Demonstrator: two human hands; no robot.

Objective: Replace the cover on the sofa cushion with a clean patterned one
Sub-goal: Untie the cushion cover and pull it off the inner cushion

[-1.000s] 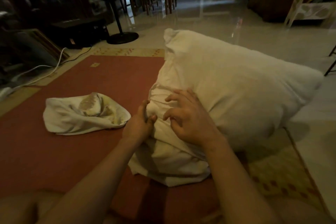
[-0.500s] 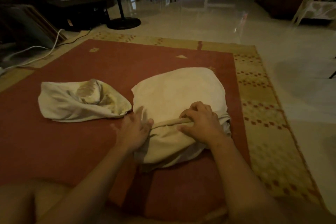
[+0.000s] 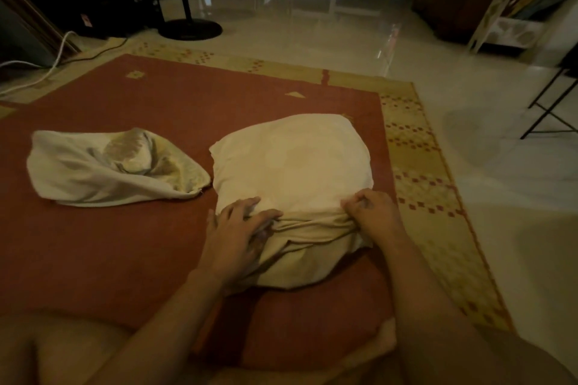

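While the plump cream cushion (image 3: pixel 294 159) lay flat on the red woven rug (image 3: pixel 125 244), its bunched beige cloth cover (image 3: pixel 309 230) gathered across the near end, the left hand (image 3: pixel 234 234) pressed that fabric with a spread grip. The right hand (image 3: pixel 372 212) pinched the fold in a curled grip. A crumpled white patterned cover (image 3: pixel 103 172) lay just left of the cushion.

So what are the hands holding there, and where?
The right hand grips the cushion cover by its bunched open edge; the left hand just presses there.
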